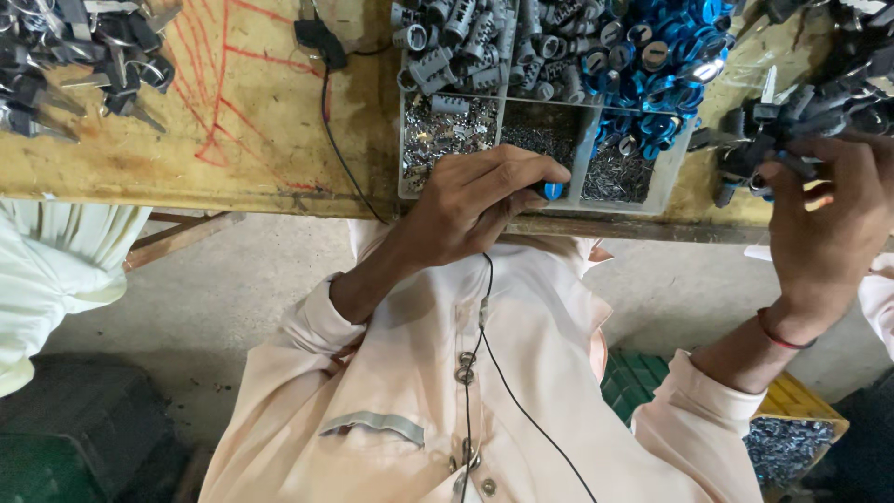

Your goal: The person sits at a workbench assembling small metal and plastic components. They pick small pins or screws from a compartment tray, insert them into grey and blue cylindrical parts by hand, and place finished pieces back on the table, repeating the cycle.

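1. The left hand [475, 207] had its fingers curled together, pinching one small blue-capped cylinder [552, 190] at the near wall of the tray.
2. The right hand [824, 228] reached into a heap of dark keys [801, 112]; its fingers were bent around some, too many to count.
3. One clear divided tray [404, 140] showed three compartments of small metal bits.
4. Grey lock cylinders [466, 47] and blue caps [652, 56] lay piled above, beyond counting.
5. One black cable [328, 112] crossed the wooden bench [186, 158].
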A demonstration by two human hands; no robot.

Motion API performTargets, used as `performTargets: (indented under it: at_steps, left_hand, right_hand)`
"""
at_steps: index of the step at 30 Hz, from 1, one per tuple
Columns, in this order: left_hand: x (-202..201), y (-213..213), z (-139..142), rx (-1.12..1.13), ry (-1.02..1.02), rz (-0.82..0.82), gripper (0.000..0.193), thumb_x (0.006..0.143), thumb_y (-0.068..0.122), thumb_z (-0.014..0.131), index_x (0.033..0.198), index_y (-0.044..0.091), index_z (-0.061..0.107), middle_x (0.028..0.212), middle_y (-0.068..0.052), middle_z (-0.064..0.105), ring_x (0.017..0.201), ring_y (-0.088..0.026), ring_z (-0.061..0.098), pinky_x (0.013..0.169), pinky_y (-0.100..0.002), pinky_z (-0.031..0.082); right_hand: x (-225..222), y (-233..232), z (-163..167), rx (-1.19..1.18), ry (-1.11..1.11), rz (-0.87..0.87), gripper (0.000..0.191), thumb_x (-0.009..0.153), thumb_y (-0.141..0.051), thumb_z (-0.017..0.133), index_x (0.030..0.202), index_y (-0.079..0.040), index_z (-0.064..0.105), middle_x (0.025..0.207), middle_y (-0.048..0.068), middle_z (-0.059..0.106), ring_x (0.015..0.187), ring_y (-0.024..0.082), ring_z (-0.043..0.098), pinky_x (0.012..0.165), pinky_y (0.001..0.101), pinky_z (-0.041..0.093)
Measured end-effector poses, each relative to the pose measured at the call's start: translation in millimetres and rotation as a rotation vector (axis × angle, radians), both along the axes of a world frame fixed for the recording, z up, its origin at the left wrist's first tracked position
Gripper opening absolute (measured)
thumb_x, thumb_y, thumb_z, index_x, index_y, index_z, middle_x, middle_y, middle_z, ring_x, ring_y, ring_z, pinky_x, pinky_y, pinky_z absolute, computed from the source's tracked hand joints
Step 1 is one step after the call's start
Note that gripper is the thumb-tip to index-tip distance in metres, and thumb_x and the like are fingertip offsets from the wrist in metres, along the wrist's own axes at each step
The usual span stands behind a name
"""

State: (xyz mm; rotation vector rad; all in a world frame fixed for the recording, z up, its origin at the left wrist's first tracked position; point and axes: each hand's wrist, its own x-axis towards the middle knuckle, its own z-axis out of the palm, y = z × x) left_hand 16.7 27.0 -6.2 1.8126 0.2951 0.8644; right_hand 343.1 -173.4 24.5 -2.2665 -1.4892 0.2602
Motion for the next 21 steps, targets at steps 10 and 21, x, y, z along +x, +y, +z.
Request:
performTargets:
  at_steps: [10, 21]
  left_hand:
    - [1, -1, 0, 0.007, 0.039, 0.013, 0.036, 0.098, -0.003, 0.075, 0.13, 0.008, 0.061, 0.116, -0.008, 0.07, 0.104, -0.026, 0.074, 0.081, -0.035, 0.059]
    - [2, -2, -1, 0.002, 0.027, 0.007, 0.035, 0.099, -0.002, 0.075, 0.13, 0.008, 0.062, 0.117, -0.006, 0.07, 0.103, -0.024, 0.074, 0.081, -0.034, 0.061]
  right_hand:
    - [24, -26, -21, 0.089, 0.186, -0.096, 0.015, 0.116, 0.005, 0.061, 0.131, 0.002, 0.06, 0.115, 0.008, 0.061, 0.098, 0.013, 0.059, 0.086, 0.0236, 0.048]
    - [26, -25, -22, 0.114, 0.044, -0.077, 0.019, 0.115, 0.001, 0.053, 0.13, 0.001, 0.065, 0.119, 0.01, 0.067, 0.101, 0.015, 0.062, 0.091, 0.0251, 0.049]
